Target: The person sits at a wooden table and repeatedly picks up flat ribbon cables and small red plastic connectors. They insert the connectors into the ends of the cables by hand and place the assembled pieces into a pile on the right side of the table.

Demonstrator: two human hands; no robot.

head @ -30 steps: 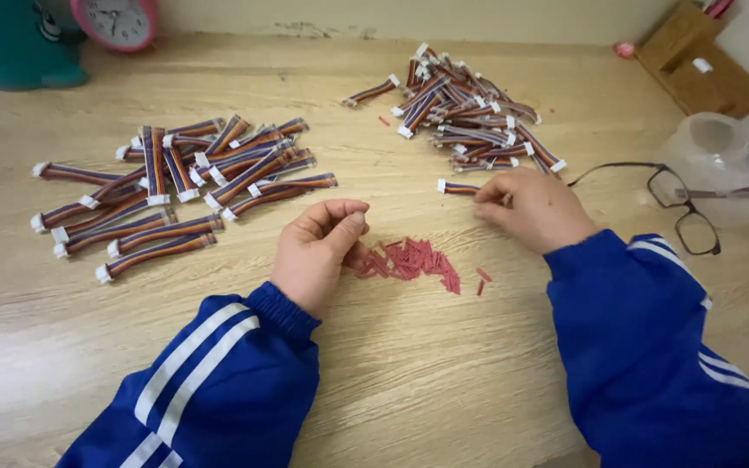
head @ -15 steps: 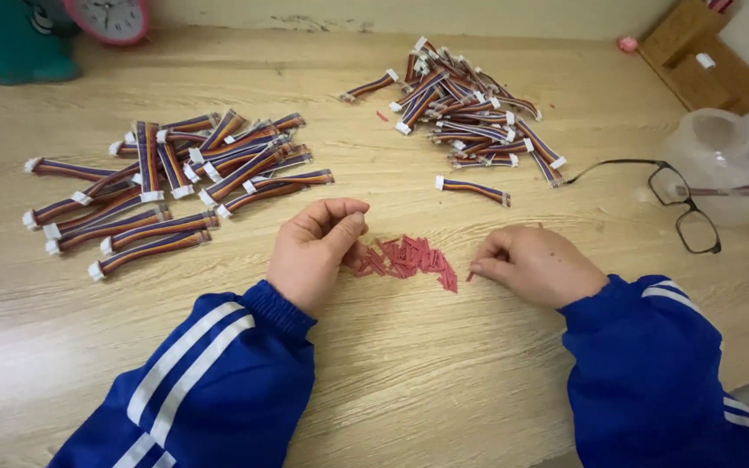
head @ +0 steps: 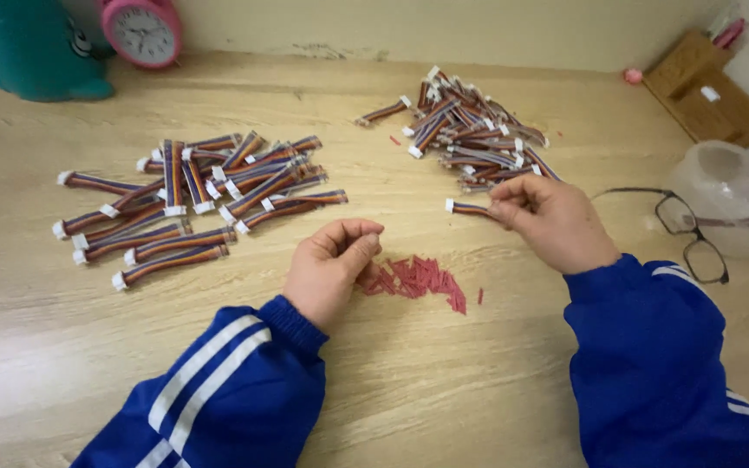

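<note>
The right hand (head: 552, 218) pinched a short ribbon cable (head: 470, 209) between thumb and fingers, its white connector pointing left and the wire held just above the worktop (head: 444, 381). It hovered at the near edge of the loose heap of cables (head: 470, 130), a tangled pile of striped wires with white plugs lying toward the far right. The left hand (head: 333, 269) rested on the wood with the fingers curled in and the thumb pressed to the fingertips; it may have gripped something tiny, but the view was too poor to be sure. Just beside it, touching its fingers on the right, lay a small scatter of red bits (head: 418, 279), with one stray piece a little apart. To the far left sat the sorted cables (head: 201, 199), laid out roughly side by side in a flatter spread, well apart from the heap. A pair of dark-framed glasses (head: 691, 230) lay right of the right hand, next to a clear plastic bag (head: 730, 178). At the far edge stood a pink clock (head: 142, 30), a teal object (head: 23, 48) and a wooden block (head: 708, 87). Both sleeves were blue, the left with white stripes.
</note>
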